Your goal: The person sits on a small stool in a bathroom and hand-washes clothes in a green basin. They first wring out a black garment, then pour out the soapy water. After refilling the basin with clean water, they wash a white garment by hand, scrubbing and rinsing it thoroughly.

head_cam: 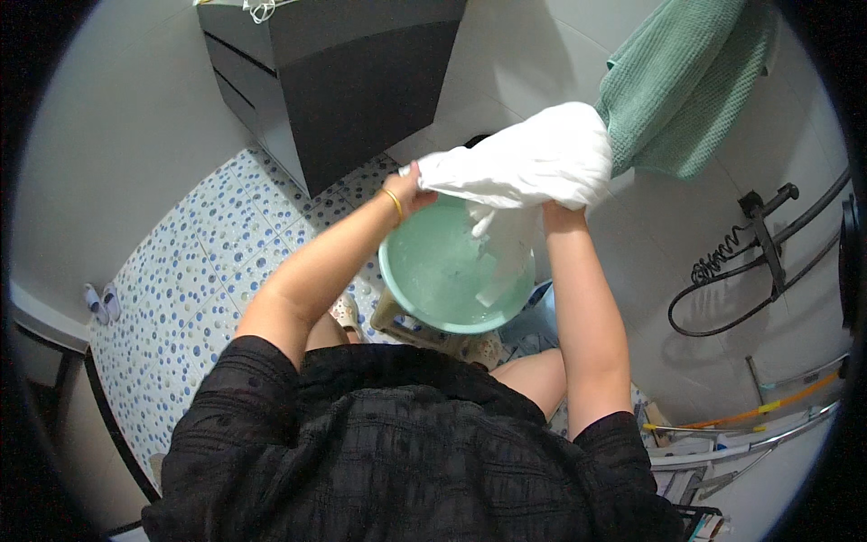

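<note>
A white cloth, perhaps a garment, stretches between my hands above a pale green plastic basin. My left hand, with a gold-coloured bangle at the wrist, grips its narrow, gathered end. On the other side the bunched, rounded part of the cloth covers my right hand; only the wrist shows and the fingers are hidden. A thin end of the cloth dangles over the basin. Water fills part of the basin, and a pale patch, cloth or reflection, shows at its right side.
The basin rests on a beige stool, with a blue container close by. A dark cabinet stands ahead. Along the right wall are a green towel, a shower holder with black hose and several poles. Dotted tiles cover the floor.
</note>
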The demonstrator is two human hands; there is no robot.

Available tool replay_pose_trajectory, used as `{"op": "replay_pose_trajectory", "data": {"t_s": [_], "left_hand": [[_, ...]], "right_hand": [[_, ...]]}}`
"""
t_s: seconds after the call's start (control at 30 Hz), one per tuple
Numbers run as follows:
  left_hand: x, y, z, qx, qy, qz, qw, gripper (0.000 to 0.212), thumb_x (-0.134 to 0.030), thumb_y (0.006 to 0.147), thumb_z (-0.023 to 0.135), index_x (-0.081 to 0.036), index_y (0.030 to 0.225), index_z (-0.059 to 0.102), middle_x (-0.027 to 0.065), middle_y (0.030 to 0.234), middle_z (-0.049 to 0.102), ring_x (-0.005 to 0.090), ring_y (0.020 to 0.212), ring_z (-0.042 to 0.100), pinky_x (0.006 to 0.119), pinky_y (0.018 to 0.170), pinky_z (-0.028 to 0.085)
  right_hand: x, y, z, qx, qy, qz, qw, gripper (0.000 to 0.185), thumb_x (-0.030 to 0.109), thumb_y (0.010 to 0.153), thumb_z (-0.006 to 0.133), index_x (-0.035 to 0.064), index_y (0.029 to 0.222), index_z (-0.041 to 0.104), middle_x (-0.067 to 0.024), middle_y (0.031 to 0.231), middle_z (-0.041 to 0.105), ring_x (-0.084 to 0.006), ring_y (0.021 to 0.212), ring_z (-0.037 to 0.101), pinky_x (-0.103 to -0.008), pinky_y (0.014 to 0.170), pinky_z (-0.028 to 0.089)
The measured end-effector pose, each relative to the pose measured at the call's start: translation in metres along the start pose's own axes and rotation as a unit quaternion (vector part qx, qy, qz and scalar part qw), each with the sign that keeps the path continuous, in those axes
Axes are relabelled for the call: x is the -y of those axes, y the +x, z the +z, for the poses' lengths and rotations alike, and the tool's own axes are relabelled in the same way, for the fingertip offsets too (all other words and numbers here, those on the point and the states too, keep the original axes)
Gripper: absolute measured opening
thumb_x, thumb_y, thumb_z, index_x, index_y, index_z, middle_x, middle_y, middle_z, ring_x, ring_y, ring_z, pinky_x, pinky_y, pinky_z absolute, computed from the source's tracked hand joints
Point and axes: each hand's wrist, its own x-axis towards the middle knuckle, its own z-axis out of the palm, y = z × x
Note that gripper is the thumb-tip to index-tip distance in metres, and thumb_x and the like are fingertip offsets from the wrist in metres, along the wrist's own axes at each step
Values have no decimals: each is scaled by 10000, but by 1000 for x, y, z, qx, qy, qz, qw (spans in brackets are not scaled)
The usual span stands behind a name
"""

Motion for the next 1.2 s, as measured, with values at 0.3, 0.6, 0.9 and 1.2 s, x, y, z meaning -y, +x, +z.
{"op": "replay_pose_trajectory", "data": {"t_s": [0.3, 0.6, 0.9, 1.2], "left_hand": [[57, -90, 33, 40, 420, 506, 752, 947, -494, 652, 618, -18, 1305, 124, 233, 1290, 262, 349, 1227, 196, 422, 963, 229], [55, -23, 12, 15, 492, 510, 705, 598, -122, 611, 641, -101, 1146, 375, 132, 924, 524, 310, 842, 520, 366, 705, 440], [116, -18, -6, 104, 765, 412, 484, 386, -72, 744, 443, -119, 1127, 420, 98, 846, 529, 246, 807, 535, 362, 570, 475], [145, -14, -9, 112, 900, 246, 341, 481, -233, 801, 441, -84, 1245, 331, 166, 1232, 346, 329, 1112, 360, 490, 815, 349]], "right_hand": [[-55, -5, -35, 20, -58, 0, 998, 434, 332, 879, 295, 77, 1228, 322, -91, 1227, 391, -236, 1107, 398, -361, 944, 330], [-38, -58, -74, -105, -35, 143, 983, 385, 272, 881, 324, 50, 1192, 369, -114, 1174, 447, -248, 1037, 477, -359, 870, 419], [-42, -180, -212, -265, -134, 281, 912, 439, 112, 841, 417, 46, 1253, 281, -151, 1201, 416, -243, 1060, 462, -336, 864, 418], [-13, -156, -177, 72, -611, 311, 724, 812, 96, 670, 558, 68, 1333, 89, -203, 1367, 74, -335, 1230, 213, -401, 966, 257]]}}
